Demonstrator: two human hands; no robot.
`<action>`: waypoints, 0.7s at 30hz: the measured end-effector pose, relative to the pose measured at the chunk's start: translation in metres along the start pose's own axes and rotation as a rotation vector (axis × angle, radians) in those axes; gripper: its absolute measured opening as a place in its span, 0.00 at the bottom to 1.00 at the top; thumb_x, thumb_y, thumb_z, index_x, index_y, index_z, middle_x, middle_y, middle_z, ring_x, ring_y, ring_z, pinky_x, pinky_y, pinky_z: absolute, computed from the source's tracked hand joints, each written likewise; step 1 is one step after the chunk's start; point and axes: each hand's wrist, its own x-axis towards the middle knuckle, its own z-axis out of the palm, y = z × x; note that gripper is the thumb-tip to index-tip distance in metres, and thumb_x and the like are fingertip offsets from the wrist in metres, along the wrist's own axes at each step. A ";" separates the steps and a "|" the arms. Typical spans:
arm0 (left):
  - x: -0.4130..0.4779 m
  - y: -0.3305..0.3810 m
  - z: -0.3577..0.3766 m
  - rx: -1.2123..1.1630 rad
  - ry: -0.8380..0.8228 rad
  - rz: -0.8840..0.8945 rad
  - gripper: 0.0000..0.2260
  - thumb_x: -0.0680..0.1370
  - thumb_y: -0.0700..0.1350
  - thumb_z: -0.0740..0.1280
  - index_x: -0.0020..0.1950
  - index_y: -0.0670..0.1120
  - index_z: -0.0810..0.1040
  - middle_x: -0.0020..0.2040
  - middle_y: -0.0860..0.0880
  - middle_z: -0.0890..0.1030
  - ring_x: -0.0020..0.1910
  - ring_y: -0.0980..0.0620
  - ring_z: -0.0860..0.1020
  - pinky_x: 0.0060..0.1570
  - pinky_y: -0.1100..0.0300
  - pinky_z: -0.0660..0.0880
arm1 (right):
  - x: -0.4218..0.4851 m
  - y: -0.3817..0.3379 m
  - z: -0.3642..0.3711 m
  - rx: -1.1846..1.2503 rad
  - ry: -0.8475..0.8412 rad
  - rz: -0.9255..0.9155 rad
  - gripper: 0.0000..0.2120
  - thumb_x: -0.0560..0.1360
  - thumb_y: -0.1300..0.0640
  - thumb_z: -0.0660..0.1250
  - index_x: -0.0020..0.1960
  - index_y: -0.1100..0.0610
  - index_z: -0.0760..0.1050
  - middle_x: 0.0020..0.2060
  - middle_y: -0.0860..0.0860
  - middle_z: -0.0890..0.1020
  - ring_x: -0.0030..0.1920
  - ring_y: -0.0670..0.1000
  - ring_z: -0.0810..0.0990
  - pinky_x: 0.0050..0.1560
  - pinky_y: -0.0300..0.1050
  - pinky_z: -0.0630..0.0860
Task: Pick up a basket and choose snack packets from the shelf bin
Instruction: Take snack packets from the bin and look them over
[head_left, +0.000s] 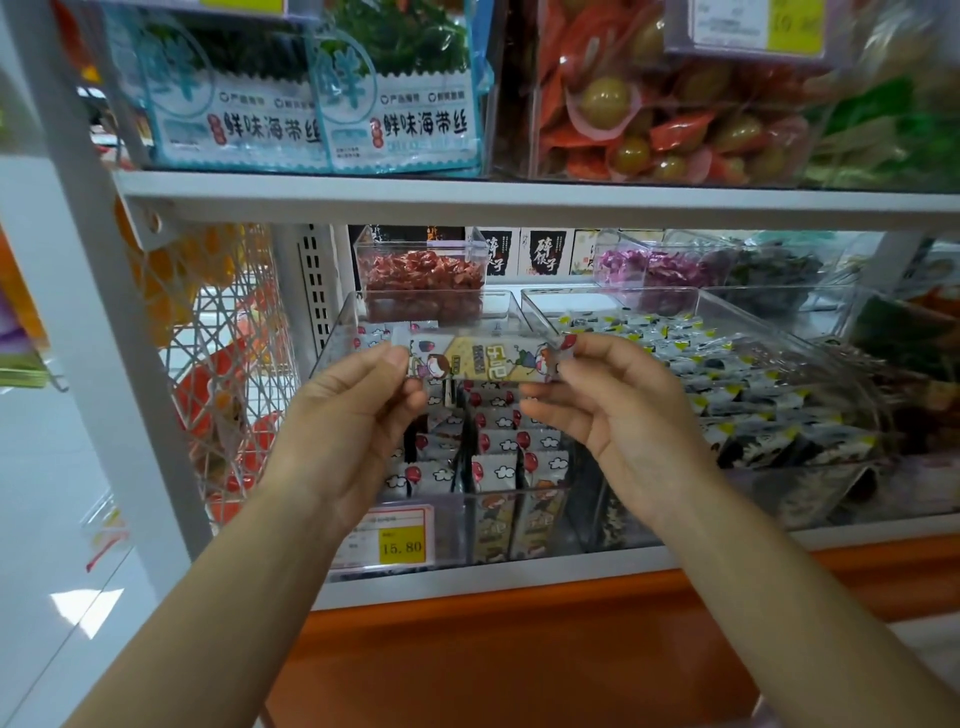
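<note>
Both hands, left hand (358, 400) and right hand (608, 400), pinch packet (478, 358) by its ends above bin (332, 343); looks light, crinkly, slippery — grip the seams.

Upper price tag (748, 26) blurred, top cropped

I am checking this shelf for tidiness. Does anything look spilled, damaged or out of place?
Nothing stands out. The only item out of its place is one snack packet, which the left hand and right hand pinch by its ends above the clear bin. The other packets lie inside the bin, none spilled.
</note>
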 end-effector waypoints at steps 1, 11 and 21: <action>0.000 0.000 0.000 0.052 -0.006 0.035 0.05 0.75 0.38 0.65 0.42 0.42 0.80 0.31 0.51 0.78 0.29 0.59 0.77 0.34 0.69 0.76 | 0.000 -0.001 0.000 0.010 -0.006 -0.004 0.05 0.74 0.63 0.65 0.49 0.64 0.75 0.44 0.59 0.79 0.38 0.55 0.84 0.35 0.43 0.81; -0.002 0.006 0.001 0.221 -0.160 0.041 0.16 0.71 0.41 0.67 0.57 0.39 0.78 0.52 0.44 0.83 0.51 0.50 0.81 0.49 0.63 0.78 | 0.001 0.003 -0.005 -0.299 0.022 -0.144 0.06 0.75 0.70 0.63 0.47 0.60 0.73 0.46 0.57 0.79 0.41 0.51 0.84 0.43 0.43 0.81; -0.005 0.008 -0.002 0.526 -0.237 0.120 0.21 0.65 0.46 0.70 0.58 0.52 0.79 0.52 0.48 0.83 0.53 0.51 0.81 0.58 0.57 0.75 | 0.001 0.003 -0.003 -0.450 0.026 -0.214 0.05 0.72 0.60 0.69 0.41 0.52 0.83 0.41 0.52 0.84 0.47 0.54 0.83 0.48 0.53 0.81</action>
